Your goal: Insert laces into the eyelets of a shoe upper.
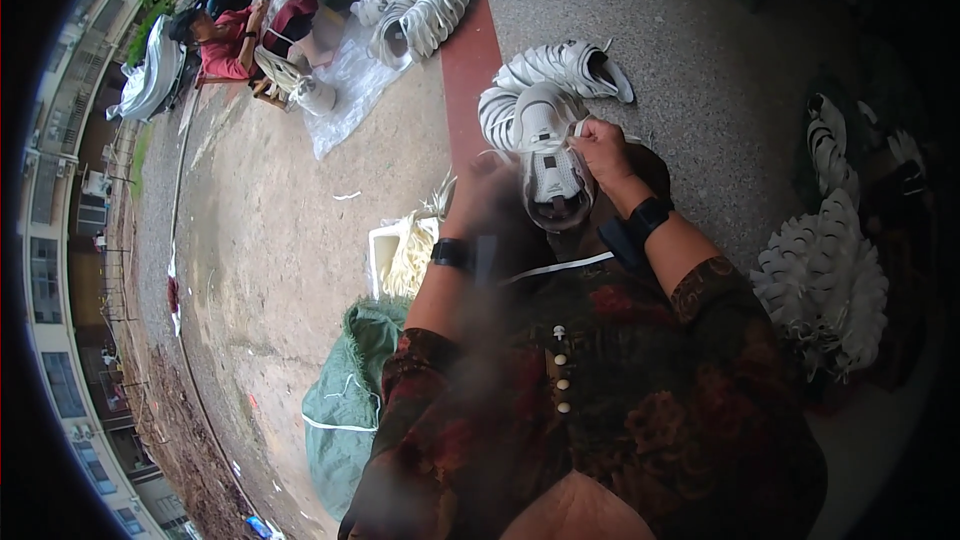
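A white and grey shoe upper [559, 176] lies over my lap, its tongue away from me and its dark opening toward me. At its right edge my right hand [603, 154] is closed in a pinch on a white shoelace [577, 129]. My left hand [484, 185] is at the upper's left side, partly blurred. A loop of lace shows by its fingertips, but its grip is too smeared to make out. Just beyond the upper, a row of nested white shoe uppers [566, 70] rests on the ground.
To my left stand a white box of laces [385, 258] and a green sack [345, 400]. More stacked uppers [825, 280] lie at right. At the far left, another person [228, 45] sits near a plastic sheet [352, 100] and further uppers [432, 15].
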Demonstrator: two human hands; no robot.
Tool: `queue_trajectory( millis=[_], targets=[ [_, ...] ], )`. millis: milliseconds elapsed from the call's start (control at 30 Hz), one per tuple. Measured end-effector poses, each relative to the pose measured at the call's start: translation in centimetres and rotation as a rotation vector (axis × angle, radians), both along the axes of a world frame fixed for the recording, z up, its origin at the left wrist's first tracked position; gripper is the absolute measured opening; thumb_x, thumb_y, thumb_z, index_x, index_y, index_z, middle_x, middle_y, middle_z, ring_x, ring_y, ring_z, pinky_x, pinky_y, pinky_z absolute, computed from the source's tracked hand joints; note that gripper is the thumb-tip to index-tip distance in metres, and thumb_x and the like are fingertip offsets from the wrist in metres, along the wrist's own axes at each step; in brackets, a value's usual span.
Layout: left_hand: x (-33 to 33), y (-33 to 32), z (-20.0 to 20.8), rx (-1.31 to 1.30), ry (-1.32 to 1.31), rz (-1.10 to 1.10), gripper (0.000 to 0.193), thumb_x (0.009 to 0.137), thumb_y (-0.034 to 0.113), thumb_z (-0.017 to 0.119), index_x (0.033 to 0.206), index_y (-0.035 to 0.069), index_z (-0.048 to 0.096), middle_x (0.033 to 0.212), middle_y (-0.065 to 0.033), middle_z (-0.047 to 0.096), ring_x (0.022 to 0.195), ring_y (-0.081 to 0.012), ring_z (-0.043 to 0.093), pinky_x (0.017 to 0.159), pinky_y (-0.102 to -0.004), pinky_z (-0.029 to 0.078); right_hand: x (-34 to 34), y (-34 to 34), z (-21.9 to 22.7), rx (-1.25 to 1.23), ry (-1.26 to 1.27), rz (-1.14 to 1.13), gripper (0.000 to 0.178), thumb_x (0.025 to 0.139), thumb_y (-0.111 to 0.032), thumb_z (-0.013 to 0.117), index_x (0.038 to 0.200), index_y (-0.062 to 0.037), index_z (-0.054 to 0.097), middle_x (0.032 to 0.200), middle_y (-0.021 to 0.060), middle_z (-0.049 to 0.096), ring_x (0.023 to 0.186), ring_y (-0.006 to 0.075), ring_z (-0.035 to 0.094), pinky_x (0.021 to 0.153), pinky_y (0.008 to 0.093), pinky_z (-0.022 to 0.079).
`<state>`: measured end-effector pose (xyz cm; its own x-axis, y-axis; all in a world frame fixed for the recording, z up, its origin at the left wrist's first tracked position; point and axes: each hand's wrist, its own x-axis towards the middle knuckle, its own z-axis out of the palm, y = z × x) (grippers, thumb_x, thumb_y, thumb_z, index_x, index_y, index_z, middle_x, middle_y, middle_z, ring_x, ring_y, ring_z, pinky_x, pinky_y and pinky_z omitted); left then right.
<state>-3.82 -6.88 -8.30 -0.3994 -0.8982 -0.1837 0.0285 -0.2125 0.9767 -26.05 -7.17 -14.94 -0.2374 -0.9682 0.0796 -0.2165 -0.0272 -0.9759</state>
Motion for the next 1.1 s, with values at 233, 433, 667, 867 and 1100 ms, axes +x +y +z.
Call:
queue_trajectory(
  millis=[233,433,667,867,1100],
  targets=[
    [0.0,-0.1,-1.1,-0.005,-0.034,0.023,0.013,0.086,0.013,0.063,0.076,0.005,0.060,0.074,0.0039,0.058,0.066,-0.0048,0.049,0.062,-0.0205,0.040,1.1,0.8,0.9,-0.136,0.417,-0.150,0.018,0.063,-0.002,0.065,0.064,-0.0021,0.047,0.076,0.0172,0.054,0.082,0.0360,0.051,0.069,0.0411,0.043],
    [0.1,-0.8,-3.2,-0.023,-0.054,0.057,0.013,0.087,0.013,0.060,0.078,0.004,0.062,0.071,0.0034,0.058,0.061,-0.0044,0.049,0.056,-0.0196,0.040,-0.1,-1.2,1.1,0.026,0.391,0.116,0.019,0.068,-0.004,0.065,0.060,-0.0014,0.048,0.059,0.0169,0.052,0.054,0.0360,0.050,0.049,0.0416,0.038],
    [-1.1,-0.5,-1.3,0.017,-0.078,0.167,0.013,0.087,0.011,0.058,0.078,0.002,0.062,0.071,0.0015,0.059,0.061,-0.0053,0.050,0.054,-0.0205,0.041,1.8,2.2,1.5,-0.199,0.626,-0.044,0.008,0.074,-0.007,0.059,0.070,-0.0026,0.053,0.067,0.0189,0.057,0.063,0.0374,0.056,0.059,0.0455,0.045],
    [-1.4,-1.2,-3.2,-0.039,-0.117,0.193,0.010,0.084,0.009,0.059,0.079,0.001,0.063,0.071,-0.0001,0.060,0.061,-0.0057,0.052,0.053,-0.0215,0.041,2.5,4.3,3.9,-0.236,0.807,0.056,0.009,0.073,-0.004,0.056,0.080,0.0010,0.054,0.074,0.0210,0.056,0.077,0.0386,0.056,0.068,0.0449,0.047],
    [-1.7,-1.7,-5.2,-0.194,-0.321,0.296,0.018,0.072,0.016,0.067,0.065,0.000,0.061,0.054,-0.0082,0.059,0.050,-0.0138,0.055,0.051,-0.0314,0.043,2.0,3.4,2.7,-0.176,0.704,0.025,0.009,0.073,0.001,0.051,0.080,0.0001,0.055,0.079,0.0213,0.056,0.077,0.0393,0.055,0.069,0.0453,0.047]
  ],
)
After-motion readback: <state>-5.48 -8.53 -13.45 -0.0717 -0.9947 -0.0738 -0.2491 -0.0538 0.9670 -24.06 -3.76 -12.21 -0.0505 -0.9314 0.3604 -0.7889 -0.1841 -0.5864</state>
